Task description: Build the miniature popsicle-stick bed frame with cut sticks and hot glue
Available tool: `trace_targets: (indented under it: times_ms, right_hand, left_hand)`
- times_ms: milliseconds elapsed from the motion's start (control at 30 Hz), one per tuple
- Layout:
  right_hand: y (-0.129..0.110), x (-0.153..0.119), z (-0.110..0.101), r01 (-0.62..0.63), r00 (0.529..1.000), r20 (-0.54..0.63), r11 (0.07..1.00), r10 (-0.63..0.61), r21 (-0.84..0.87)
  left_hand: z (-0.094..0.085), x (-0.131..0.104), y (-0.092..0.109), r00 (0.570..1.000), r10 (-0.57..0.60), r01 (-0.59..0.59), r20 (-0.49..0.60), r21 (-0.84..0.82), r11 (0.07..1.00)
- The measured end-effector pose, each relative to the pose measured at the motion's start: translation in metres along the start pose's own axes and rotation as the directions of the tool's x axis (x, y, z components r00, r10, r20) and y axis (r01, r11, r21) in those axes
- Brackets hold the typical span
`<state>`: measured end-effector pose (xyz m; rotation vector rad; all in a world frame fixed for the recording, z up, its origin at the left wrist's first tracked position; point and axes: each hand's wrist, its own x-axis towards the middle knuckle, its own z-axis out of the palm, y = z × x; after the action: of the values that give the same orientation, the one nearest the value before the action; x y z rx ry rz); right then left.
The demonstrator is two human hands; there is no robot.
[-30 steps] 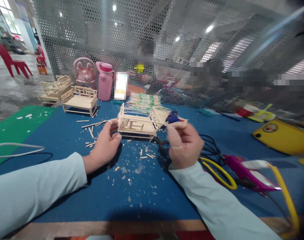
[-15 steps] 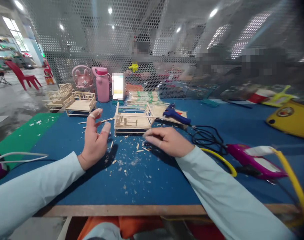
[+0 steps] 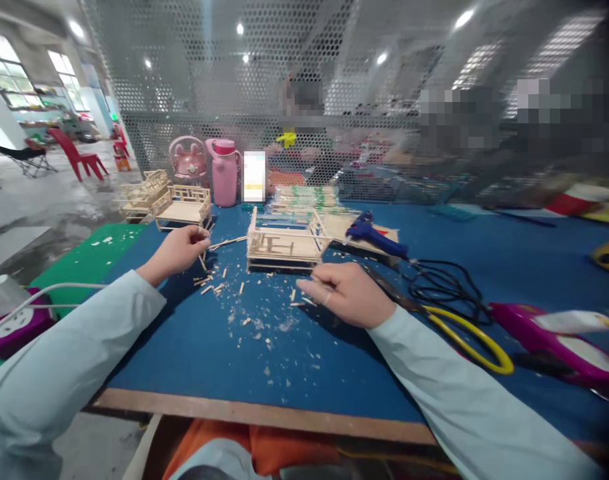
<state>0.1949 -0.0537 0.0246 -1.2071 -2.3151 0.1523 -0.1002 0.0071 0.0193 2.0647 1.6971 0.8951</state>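
My left hand [image 3: 177, 252] is closed in a pinch at the left, with a thin wooden stick [image 3: 203, 261] poking down below its fingertips. Near the middle, my right hand [image 3: 354, 293] rests low over the table with fingers curled together; whatever they may hold is hidden. Just behind and left of it stands a small wooden frame model [image 3: 289, 247], like a tiny bed with railings. Short cut stick pieces [image 3: 217, 288] lie scattered between the hands. Scissors with yellow handles [image 3: 471, 340] lie beside my right wrist, their dark blades partly covered.
Finished-looking wooden models [image 3: 183, 212] stand at the back left. Behind are a pink bottle [image 3: 225, 173], a phone [image 3: 255, 177] and bundled sticks [image 3: 304, 199]. A blue glue gun [image 3: 379, 237] lies right, its cable near a purple power strip [image 3: 554, 340]. A person sits beyond the mesh screen [image 3: 194, 73].
My left hand has gone from spread fingers to a pinch, reaching left to the loose sticks. My right hand stays near the model's front right corner. The view has turned slightly left.
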Motion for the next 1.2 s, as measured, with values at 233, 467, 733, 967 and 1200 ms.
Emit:
trace_targets:
  times_ms: [233, 467, 733, 967, 1200]
  right_hand:
    - [-0.01, 0.001, 0.001, -0.011, 0.989, -0.144, 0.994, 0.027, 0.112]
    - [-0.004, 0.001, 0.007, -0.022, 0.995, -0.096, 0.996, 0.03, 0.083]
    - [-0.002, 0.0, 0.007, -0.03, 0.991, -0.129, 0.993, 0.045, 0.115]
    - [-0.006, -0.001, 0.008, -0.011, 0.99, -0.136, 0.994, 0.026, 0.108]
    - [-0.007, 0.001, 0.003, -0.175, 0.949, -0.231, 0.969, 0.213, 0.173]
  left_hand:
    - [-0.02, 0.006, -0.018, 0.99, -0.057, -0.008, 0.128, 0.455, 0.89]
    - [-0.022, -0.007, 0.009, 0.81, -0.055, -0.198, 0.584, 0.361, 0.911]
    - [-0.038, -0.017, 0.024, 0.835, -0.01, -0.239, 0.55, 0.381, 0.893]
    - [-0.013, -0.032, 0.037, 0.832, 0.057, -0.301, 0.552, 0.361, 0.883]
    - [-0.02, -0.033, 0.032, 0.9, 0.157, -0.29, 0.406, 0.291, 0.912]
